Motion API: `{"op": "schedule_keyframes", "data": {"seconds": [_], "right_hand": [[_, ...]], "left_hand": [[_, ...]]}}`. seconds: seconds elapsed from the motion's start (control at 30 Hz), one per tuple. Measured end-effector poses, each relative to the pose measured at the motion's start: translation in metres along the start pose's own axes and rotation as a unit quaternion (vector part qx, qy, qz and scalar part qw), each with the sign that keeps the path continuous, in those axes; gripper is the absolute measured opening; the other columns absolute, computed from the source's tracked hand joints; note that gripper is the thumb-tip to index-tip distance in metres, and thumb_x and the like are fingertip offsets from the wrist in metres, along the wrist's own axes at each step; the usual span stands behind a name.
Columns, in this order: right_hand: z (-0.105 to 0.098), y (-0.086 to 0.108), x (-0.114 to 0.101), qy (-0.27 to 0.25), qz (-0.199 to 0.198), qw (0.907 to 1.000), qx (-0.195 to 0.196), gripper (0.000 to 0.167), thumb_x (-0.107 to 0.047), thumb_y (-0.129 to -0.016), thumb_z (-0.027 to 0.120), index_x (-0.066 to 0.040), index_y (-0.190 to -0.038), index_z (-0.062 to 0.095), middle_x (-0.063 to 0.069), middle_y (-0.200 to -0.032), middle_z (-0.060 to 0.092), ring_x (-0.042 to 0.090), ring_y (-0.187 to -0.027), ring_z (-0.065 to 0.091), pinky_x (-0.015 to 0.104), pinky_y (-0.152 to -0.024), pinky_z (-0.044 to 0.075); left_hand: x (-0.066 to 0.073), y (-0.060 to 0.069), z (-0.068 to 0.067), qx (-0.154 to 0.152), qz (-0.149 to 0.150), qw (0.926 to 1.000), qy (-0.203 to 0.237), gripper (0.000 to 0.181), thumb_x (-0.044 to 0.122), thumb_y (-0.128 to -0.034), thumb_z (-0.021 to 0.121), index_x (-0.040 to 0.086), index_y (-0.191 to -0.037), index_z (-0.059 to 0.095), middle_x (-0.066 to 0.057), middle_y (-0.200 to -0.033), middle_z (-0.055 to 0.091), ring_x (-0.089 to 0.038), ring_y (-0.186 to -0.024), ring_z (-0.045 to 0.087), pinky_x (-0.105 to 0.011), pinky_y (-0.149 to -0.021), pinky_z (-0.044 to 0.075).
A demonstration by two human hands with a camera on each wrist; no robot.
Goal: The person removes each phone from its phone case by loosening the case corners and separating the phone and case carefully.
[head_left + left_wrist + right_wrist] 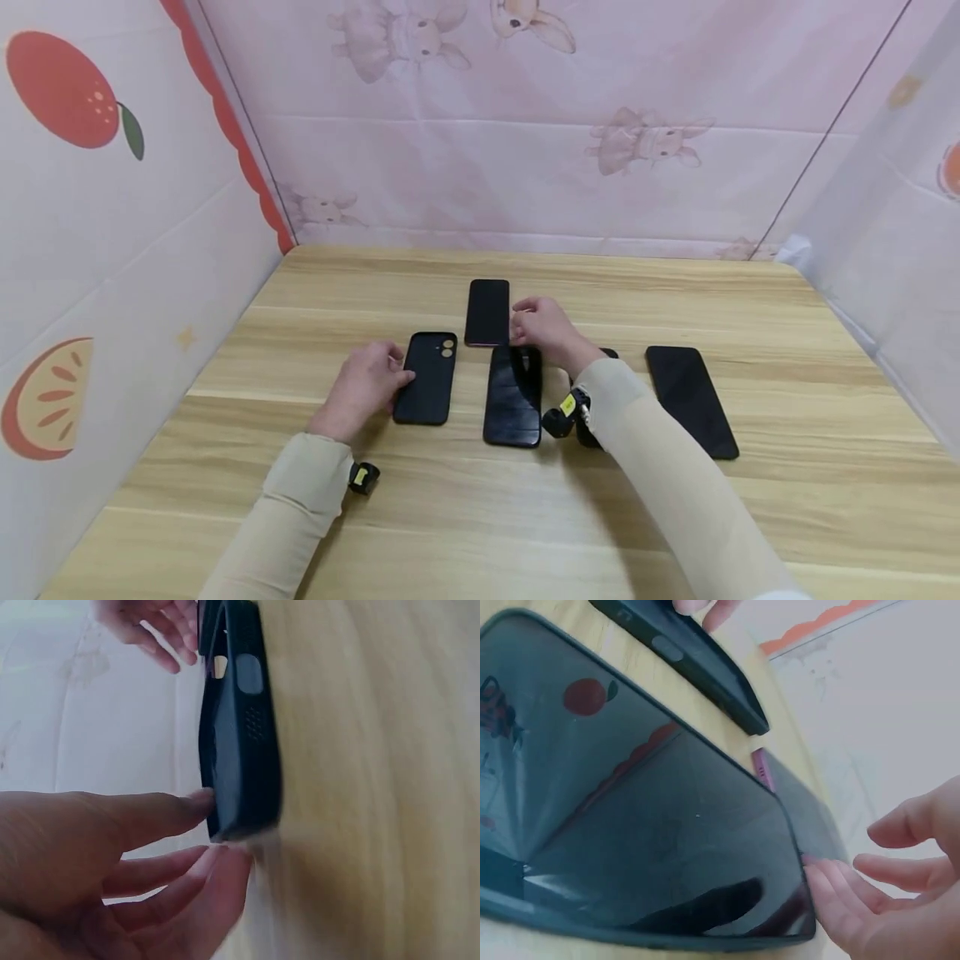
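Head view: left hand (366,379) pinches the rectangular matte-black plastic phone case (425,390), rightward; right hand (550,327), half-open, apparently empty, pink-edged black glass phone (487,312) just leftward. Edge-only grips advisable.

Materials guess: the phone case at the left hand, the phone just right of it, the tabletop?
Phone case: matte, likely silicone or soft plastic; little shine, moulded-looking openings. Which polymer is unclear.
Phone: glossy face, probably glass, maybe under film; it mirrors the fruit print in the right wrist view.
Tabletop: wood-look, slight sheen; grain streaks show, but solid wood or laminate can't be told.
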State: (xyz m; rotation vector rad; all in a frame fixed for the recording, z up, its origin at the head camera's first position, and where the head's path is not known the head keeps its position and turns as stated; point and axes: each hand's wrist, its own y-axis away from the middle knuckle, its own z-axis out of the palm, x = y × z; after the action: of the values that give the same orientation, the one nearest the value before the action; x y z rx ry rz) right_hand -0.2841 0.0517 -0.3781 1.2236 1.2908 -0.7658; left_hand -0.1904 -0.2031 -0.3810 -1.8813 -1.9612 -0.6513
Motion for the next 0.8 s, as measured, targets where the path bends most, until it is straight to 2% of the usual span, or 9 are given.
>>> {"op": "schedule_keyframes", "data": {"seconds": [0.07, 0.13, 0.3, 0.4, 0.5, 0.57, 0.67, 0.73, 0.8], "right_hand": [[-0.004, 0.008, -0.002, 0.027, -0.019, 0.9994, 0.007, 0.043, 0.001, -0.096, 0.042, 0.009, -0.138, 0.044, 0.016, -0.105, 0.052, 0.018, -0.077, 0.050, 0.024, -0.066, 0.049], [-0.008, 0.019, -0.003, 0.086, -0.045, 0.9950, 0.020, 0.041, -0.003, -0.096, 0.043, 0.007, -0.135, 0.049, 0.018, -0.114, 0.055, 0.022, -0.082, 0.055, 0.025, -0.068, 0.049], [-0.012, 0.049, -0.003, 0.240, -0.106, 0.9647, 0.020, 0.034, -0.010, -0.097, 0.049, 0.003, -0.126, 0.059, 0.018, -0.117, 0.064, 0.031, -0.093, 0.065, 0.032, -0.074, 0.054], [-0.012, 0.062, -0.002, 0.281, -0.116, 0.9526, 0.010, 0.031, -0.013, -0.099, 0.051, 0.002, -0.124, 0.061, 0.017, -0.118, 0.066, 0.029, -0.100, 0.065, 0.037, -0.081, 0.055], [-0.013, 0.070, 0.001, 0.300, -0.116, 0.9468, 0.008, 0.031, -0.014, -0.100, 0.051, 0.002, -0.125, 0.061, 0.017, -0.120, 0.066, 0.028, -0.104, 0.064, 0.040, -0.085, 0.054], [-0.014, 0.075, 0.004, 0.308, -0.108, 0.9453, 0.007, 0.032, -0.014, -0.100, 0.051, 0.002, -0.126, 0.061, 0.016, -0.120, 0.065, 0.027, -0.104, 0.064, 0.041, -0.086, 0.054], [-0.014, 0.079, 0.008, 0.331, -0.100, 0.9383, 0.004, 0.034, -0.014, -0.099, 0.052, 0.004, -0.127, 0.059, 0.016, -0.115, 0.066, 0.024, -0.096, 0.063, 0.039, -0.084, 0.054], [-0.013, 0.082, 0.010, 0.347, -0.087, 0.9339, 0.004, 0.036, -0.015, -0.098, 0.053, 0.005, -0.128, 0.058, 0.014, -0.105, 0.068, 0.021, -0.084, 0.063, 0.038, -0.081, 0.054], [-0.012, 0.085, 0.013, 0.353, -0.072, 0.9329, -0.002, 0.036, -0.016, -0.099, 0.054, 0.007, -0.126, 0.057, 0.012, -0.091, 0.067, 0.019, -0.069, 0.064, 0.035, -0.076, 0.054]], "left_hand": [[0.004, 0.001, 0.000, 0.021, 0.014, 0.9990, -0.037, 0.035, 0.020, -0.0943, 0.068, -0.003, -0.120, 0.062, -0.016, -0.106, 0.071, -0.023, -0.085, 0.070, -0.039, -0.078, 0.057], [0.012, 0.003, 0.001, 0.044, 0.029, 0.9966, -0.064, 0.034, 0.023, -0.0948, 0.067, -0.001, -0.118, 0.065, -0.015, -0.109, 0.071, -0.025, -0.095, 0.067, -0.042, -0.084, 0.055], [0.037, 0.005, 0.004, 0.058, 0.057, 0.9949, -0.059, 0.030, 0.023, -0.0960, 0.063, 0.002, -0.117, 0.065, -0.012, -0.105, 0.071, -0.025, -0.095, 0.066, -0.041, -0.083, 0.055], [0.052, 0.004, 0.008, 0.048, 0.070, 0.9954, -0.045, 0.031, 0.022, -0.0970, 0.060, 0.001, -0.119, 0.065, -0.012, -0.107, 0.070, -0.024, -0.095, 0.065, -0.040, -0.085, 0.055], [0.066, 0.002, 0.011, 0.037, 0.076, 0.9956, -0.040, 0.033, 0.020, -0.0970, 0.058, 0.000, -0.122, 0.064, -0.011, -0.107, 0.069, -0.021, -0.091, 0.063, -0.037, -0.084, 0.055], [0.074, 0.002, 0.014, 0.016, 0.068, 0.9970, -0.034, 0.035, 0.019, -0.0970, 0.056, -0.001, -0.124, 0.062, -0.009, -0.093, 0.067, -0.019, -0.079, 0.060, -0.035, -0.077, 0.053], [0.084, 0.001, 0.019, -0.028, 0.044, 0.9981, -0.033, 0.039, 0.022, -0.0978, 0.054, 0.000, -0.130, 0.057, -0.003, -0.074, 0.061, -0.016, -0.063, 0.055, -0.030, -0.066, 0.048], [0.089, 0.001, 0.023, -0.059, 0.024, 0.9974, -0.034, 0.038, 0.025, -0.0989, 0.054, 0.001, -0.128, 0.056, -0.002, -0.068, 0.056, -0.017, -0.057, 0.053, -0.030, -0.061, 0.045], [0.093, 0.001, 0.027, -0.076, 0.012, 0.9962, -0.042, 0.037, 0.030, -0.0998, 0.054, 0.002, -0.125, 0.057, -0.004, -0.077, 0.059, -0.020, -0.062, 0.057, -0.032, -0.061, 0.047]]}}
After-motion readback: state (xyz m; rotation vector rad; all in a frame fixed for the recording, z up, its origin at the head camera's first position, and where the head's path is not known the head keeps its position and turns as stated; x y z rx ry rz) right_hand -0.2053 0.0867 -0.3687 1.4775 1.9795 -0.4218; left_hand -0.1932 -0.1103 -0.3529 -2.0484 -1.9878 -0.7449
